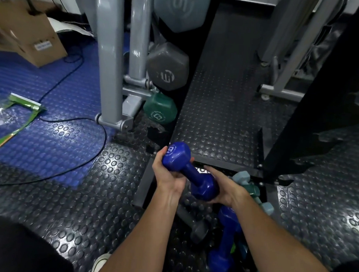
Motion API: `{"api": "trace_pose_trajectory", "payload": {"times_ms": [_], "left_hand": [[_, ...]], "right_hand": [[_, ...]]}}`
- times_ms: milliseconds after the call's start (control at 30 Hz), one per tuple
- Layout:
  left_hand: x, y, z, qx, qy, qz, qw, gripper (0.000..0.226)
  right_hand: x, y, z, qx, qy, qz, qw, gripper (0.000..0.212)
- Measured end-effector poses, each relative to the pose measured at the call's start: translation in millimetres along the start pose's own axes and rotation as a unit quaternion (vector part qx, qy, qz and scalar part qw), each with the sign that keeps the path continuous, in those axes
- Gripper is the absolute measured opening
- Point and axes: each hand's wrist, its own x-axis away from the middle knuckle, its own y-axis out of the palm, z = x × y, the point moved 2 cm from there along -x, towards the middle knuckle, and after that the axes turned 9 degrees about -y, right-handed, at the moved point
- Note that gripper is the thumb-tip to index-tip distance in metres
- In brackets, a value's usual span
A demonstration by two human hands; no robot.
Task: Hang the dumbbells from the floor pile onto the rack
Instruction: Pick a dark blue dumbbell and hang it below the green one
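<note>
Above the near floor pile, at centre: a blue dumbbell (190, 171) held in both hands, tilted, one head up and far-left, the other down and near-right. Left hand (168, 172) wrapped round the handle just under the upper head, fingers (191, 159) curled behind it and gripping. Right hand (226, 188) cupped under the lower head, fingers (211, 169) bent along its far side, holding it.

Below the hands, on the studded black floor (102, 194): the pile, with a second blue dumbbell (224, 240) lying near, a dark grey dumbbell (197, 229) to its left, and pale grey-green dumbbells (252, 190) to the right, partly hidden by the right forearm.

Farther off, left of centre: the grey rack (111, 56) with its two uprights. Hung on its right side, a large grey hex dumbbell (168, 66), a green dumbbell (160, 109) below it, and a pale blue-grey one (182, 8) above, blurred.

Far left: a cardboard box (28, 34) on the blue floor mat (33, 78), a black cable (72, 118) curving across mat and floor, and green-edged packaging (17, 116) at the left edge.

Near bottom left: a dark-clothed knee (15, 248) and the toe of a white shoe (100, 263).
</note>
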Motion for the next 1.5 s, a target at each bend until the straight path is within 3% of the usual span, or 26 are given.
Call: {"api": "trace_pose_trajectory", "payload": {"times_ms": [167, 300, 400, 600, 700, 800, 867, 1067, 1233, 1367, 1500], "left_hand": [[0, 2, 0, -0.026, 0.005, -0.039, 0.999, 0.037], [-5, -3, 24, -0.134, -0.038, -0.097, 0.986, 0.04], [-2, -11, 38, -0.218, -0.074, -0.094, 0.969, 0.057], [21, -18, 63, -0.232, -0.172, -0.014, 0.957, 0.089], [27, -33, 67, -0.185, -0.197, 0.014, 0.963, 0.082], [34, -46, 70, -0.129, -0.201, 0.03, 0.971, 0.059], [39, -54, 72, -0.1, -0.191, 0.021, 0.976, 0.049], [45, -87, 77, -0.065, -0.126, 0.054, 0.988, 0.047], [43, -98, 92, -0.093, -0.048, 0.085, 0.991, 0.023], [38, -111, 105, -0.122, 0.031, 0.147, 0.981, 0.052], [33, -122, 117, -0.074, 0.09, 0.192, 0.974, 0.05]], "right_hand": [[-12, 4, 3, -0.068, -0.046, 0.065, 0.995, 0.069], [-7, 10, -20, -0.039, -0.106, 0.104, 0.988, 0.05], [-6, 8, -42, -0.008, -0.149, 0.145, 0.978, 0.044], [-8, 19, -68, 0.087, -0.223, 0.168, 0.956, 0.047], [-9, 32, -72, 0.146, -0.256, 0.172, 0.94, 0.037], [-11, 49, -68, 0.182, -0.266, 0.159, 0.933, 0.035], [-15, 61, -62, 0.201, -0.262, 0.144, 0.933, 0.049], [-34, 94, -46, 0.158, -0.227, 0.116, 0.954, 0.034], [-46, 122, -43, 0.153, -0.202, 0.08, 0.964, 0.035], [-45, 135, -57, 0.136, -0.249, 0.077, 0.956, 0.067], [-42, 140, -69, 0.088, -0.286, 0.075, 0.951, 0.072]]}}
